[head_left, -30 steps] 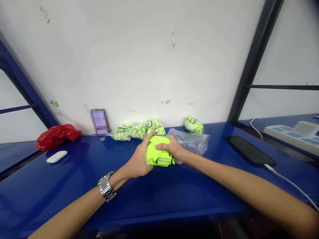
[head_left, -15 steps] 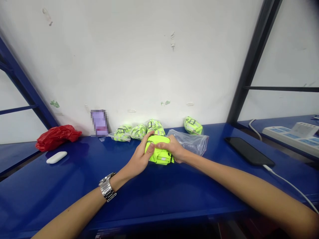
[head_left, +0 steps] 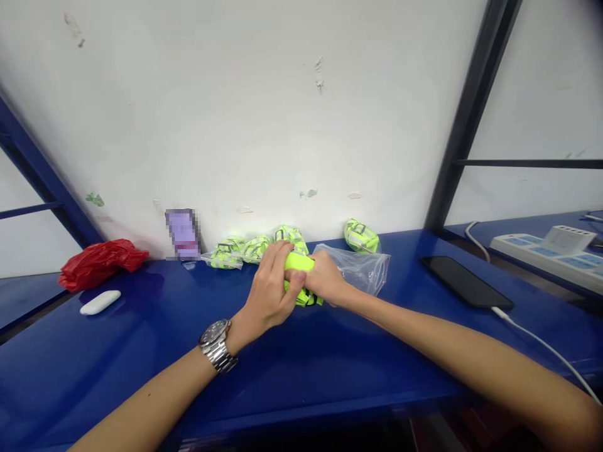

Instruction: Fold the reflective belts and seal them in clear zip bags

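Both hands squeeze a bright yellow-green folded vest [head_left: 298,263] on the blue shelf [head_left: 330,351]. My left hand [head_left: 273,290], with a metal watch at the wrist, wraps over the bundle from the left. My right hand [head_left: 323,280] grips it from the right. Most of the bundle is hidden by the fingers. An empty clear plastic bag [head_left: 360,270] lies just right of my right hand.
Several bagged yellow-green vests [head_left: 245,249] lie along the wall, one more [head_left: 360,236] further right. A red plastic bag [head_left: 97,262] and a white oval object [head_left: 100,302] sit at left. A black phone [head_left: 465,290] on a white cable and a power strip [head_left: 546,248] lie at right.
The vest bundle has been pressed smaller. My left hand has closed further over its top, and both hands cover more of it than before.
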